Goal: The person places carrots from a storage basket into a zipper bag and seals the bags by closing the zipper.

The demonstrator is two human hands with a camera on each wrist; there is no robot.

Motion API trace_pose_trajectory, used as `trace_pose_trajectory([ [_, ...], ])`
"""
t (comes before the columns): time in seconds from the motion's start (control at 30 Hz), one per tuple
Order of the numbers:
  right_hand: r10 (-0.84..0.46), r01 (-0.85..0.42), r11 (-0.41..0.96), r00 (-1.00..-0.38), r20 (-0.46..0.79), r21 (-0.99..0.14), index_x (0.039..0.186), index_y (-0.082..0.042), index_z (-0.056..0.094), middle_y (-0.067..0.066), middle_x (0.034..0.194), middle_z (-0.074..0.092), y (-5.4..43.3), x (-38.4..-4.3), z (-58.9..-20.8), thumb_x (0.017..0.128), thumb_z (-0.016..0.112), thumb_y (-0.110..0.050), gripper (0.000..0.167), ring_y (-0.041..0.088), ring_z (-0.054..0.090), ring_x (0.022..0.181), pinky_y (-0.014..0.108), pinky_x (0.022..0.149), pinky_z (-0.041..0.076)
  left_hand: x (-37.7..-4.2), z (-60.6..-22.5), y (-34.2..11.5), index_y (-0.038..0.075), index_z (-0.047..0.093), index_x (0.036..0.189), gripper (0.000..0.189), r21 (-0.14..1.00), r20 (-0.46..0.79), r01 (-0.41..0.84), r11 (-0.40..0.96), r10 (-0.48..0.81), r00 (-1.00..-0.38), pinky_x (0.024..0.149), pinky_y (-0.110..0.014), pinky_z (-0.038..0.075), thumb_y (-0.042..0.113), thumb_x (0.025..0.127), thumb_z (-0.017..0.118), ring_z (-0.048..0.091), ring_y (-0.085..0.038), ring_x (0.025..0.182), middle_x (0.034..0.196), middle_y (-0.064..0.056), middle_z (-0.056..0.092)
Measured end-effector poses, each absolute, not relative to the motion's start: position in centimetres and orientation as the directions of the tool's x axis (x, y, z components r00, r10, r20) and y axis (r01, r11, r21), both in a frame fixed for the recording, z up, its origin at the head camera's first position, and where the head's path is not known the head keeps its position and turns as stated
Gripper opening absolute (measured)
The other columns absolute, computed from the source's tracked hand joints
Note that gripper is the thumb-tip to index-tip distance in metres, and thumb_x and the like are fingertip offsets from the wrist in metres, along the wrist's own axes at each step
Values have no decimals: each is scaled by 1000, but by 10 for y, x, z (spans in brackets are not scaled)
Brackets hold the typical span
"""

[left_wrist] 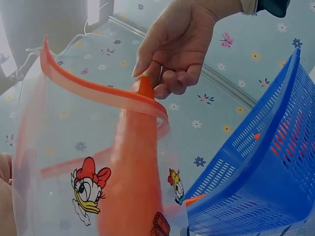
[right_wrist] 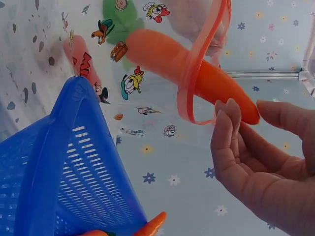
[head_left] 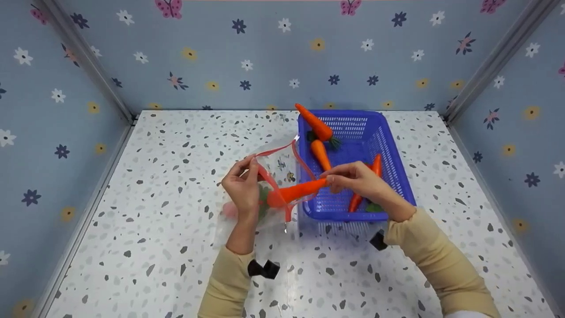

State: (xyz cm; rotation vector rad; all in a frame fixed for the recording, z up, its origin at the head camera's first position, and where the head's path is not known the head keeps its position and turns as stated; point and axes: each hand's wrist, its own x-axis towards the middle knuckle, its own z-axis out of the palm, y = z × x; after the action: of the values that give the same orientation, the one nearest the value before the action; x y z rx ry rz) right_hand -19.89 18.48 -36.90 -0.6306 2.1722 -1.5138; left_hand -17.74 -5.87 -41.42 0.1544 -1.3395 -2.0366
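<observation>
A carrot (head_left: 300, 190) lies partly inside a clear zip bag (right_wrist: 142, 98) with a red zip edge and cartoon prints. Its narrow tip sticks out of the bag's mouth, pinched between the thumb and fingers of my right hand (head_left: 359, 179). At the other side of the mouth, my left hand (head_left: 245, 183) pinches the red zip edge (head_left: 269, 174) and the bag stands open. Through the film show something green (right_wrist: 120, 24) and a reddish piece (right_wrist: 81, 61) deeper in the bag.
A blue plastic basket (head_left: 399, 176) stands right of the bag, under my right hand. Inside are several vegetables: one carrot (head_left: 315, 121) leaning over the back-left rim, another carrot (head_left: 321, 154) and red ones (head_left: 355, 202). Flower-patterned panels (head_left: 282, 53) wall the speckled table (head_left: 167, 176).
</observation>
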Motion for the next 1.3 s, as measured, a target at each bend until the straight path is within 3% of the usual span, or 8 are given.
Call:
trace_pose_trajectory([
  [0.1, -560, -95, 244, -826, -61, -965, 109, 8, 58, 20, 94, 63, 185, -203, -371, 89, 55, -18, 33, 29, 60, 79, 34, 78, 51, -174, -410, -58, -12, 64, 90, 14, 856, 266, 469, -218, -593, -760, 49, -28, 53, -3, 81, 58, 58, -17, 52, 73, -15, 57],
  [0.3, -486, -46, 237, -871, -77, -971, 111, 10, 56, 25, 101, 59, 188, -216, -379, 87, 57, -19, 37, 31, 59, 85, 33, 79, 50, -173, -409, -59, -17, 61, 91, 15, 845, 279, 484, -226, -586, -761, 48, -26, 52, -7, 81, 57, 57, -14, 50, 71, -10, 57],
  [0.47, -422, -28, 291, -901, -101, -956, 109, 6, 58, 20, 99, 61, 187, -232, -386, 87, 58, -18, 33, 27, 61, 83, 34, 77, 51, -173, -410, -59, -18, 61, 90, 15, 833, 276, 494, -248, -589, -760, 46, -26, 51, -8, 80, 56, 56, -13, 48, 69, -11, 57],
  [0.73, -389, -80, 365, -918, -74, -928, 109, 11, 56, 25, 98, 59, 179, -262, -396, 88, 56, -11, 30, 14, 60, 74, 32, 73, 53, -194, -448, -64, -5, 67, 90, 14, 791, 308, 539, -289, -574, -759, 46, -28, 52, 4, 81, 62, 57, -17, 50, 73, -13, 58],
  [0.9, -337, -86, 471, -937, -89, -878, 108, 9, 57, 22, 96, 60, 175, -281, -404, 88, 55, -12, 29, 21, 60, 77, 35, 73, 53, -176, -416, -59, -12, 64, 89, 13, 839, 268, 487, -245, -592, -760, 46, -29, 52, -4, 80, 59, 56, -18, 49, 72, -17, 57],
  [0.97, -308, -82, 508, -947, -92, -857, 108, 7, 58, 20, 95, 60, 174, -288, -408, 87, 56, -11, 28, 25, 60, 80, 35, 72, 53, -179, -419, -60, -10, 65, 90, 13, 829, 272, 495, -262, -584, -765, 47, -26, 52, -2, 81, 59, 57, -16, 49, 72, -14, 58],
  [1.13, -234, -48, 576, -966, -109, -816, 108, 6, 59, 20, 96, 61, 173, -303, -418, 87, 56, -11, 28, 26, 60, 80, 29, 66, 53, -200, -458, -65, -3, 67, 92, 16, 805, 321, 533, -260, -566, -760, 47, -30, 52, 7, 80, 65, 58, -21, 50, 73, -15, 57],
  [1.3, -178, 13, 604, -972, -152, -797, 108, 6, 58, 21, 99, 60, 175, -315, -431, 86, 56, -12, 28, 27, 59, 82, 38, 74, 52, -225, -501, -69, 4, 68, 97, 22, 829, 353, 531, -174, -574, -739, 48, -39, 52, 18, 80, 66, 58, -29, 53, 78, -18, 58],
])
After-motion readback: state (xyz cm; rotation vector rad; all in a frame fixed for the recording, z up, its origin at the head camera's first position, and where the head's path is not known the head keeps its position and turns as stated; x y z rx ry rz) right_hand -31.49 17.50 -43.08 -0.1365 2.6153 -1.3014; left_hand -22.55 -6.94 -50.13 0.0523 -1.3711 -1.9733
